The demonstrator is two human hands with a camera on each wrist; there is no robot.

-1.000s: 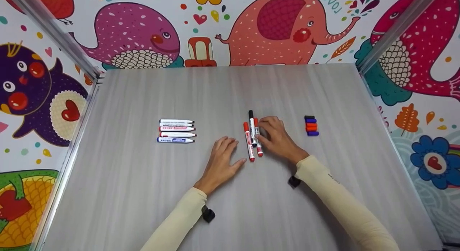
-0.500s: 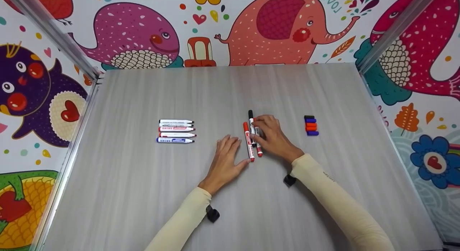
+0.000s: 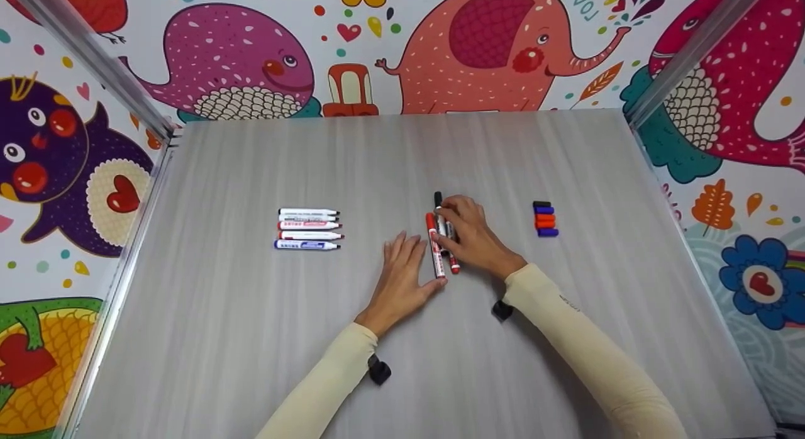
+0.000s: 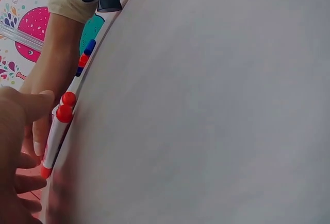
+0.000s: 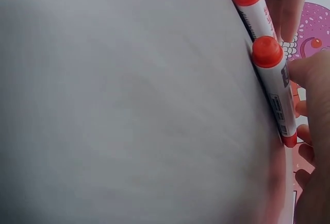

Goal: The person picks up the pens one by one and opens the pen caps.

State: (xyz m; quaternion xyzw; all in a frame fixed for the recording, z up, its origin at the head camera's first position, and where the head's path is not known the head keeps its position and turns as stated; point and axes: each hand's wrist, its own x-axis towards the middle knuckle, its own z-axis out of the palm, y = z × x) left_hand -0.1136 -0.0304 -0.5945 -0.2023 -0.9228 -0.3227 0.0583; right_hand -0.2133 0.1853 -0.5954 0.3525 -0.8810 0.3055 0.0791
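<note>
Three capped markers lie close together at mid-table: a left red marker [image 3: 437, 258], a black-capped marker [image 3: 438, 199] and a right red marker [image 3: 455, 264]. My right hand [image 3: 477, 236] reaches over them from the right with bent fingers, covering much of the black-capped marker and the right red one. Its thumb and index fingertips are apart, right at the left red marker's upper half. My left hand [image 3: 401, 278] lies to the left with extended fingers, its thumb tip at that marker's lower end. In the right wrist view, the right red marker [image 5: 276, 92] shows beside the thumb.
Several uncapped white markers [image 3: 309, 236] lie in a row on the left, tips pointing right. A short column of loose black, blue and red caps [image 3: 545, 220] lies on the right. Printed walls [image 3: 352, 52] border the grey table [image 3: 251, 338].
My right hand has slid left across the markers, from the right red one toward the left red one. The left hand has shifted right, bringing its thumb to the left red marker's end.
</note>
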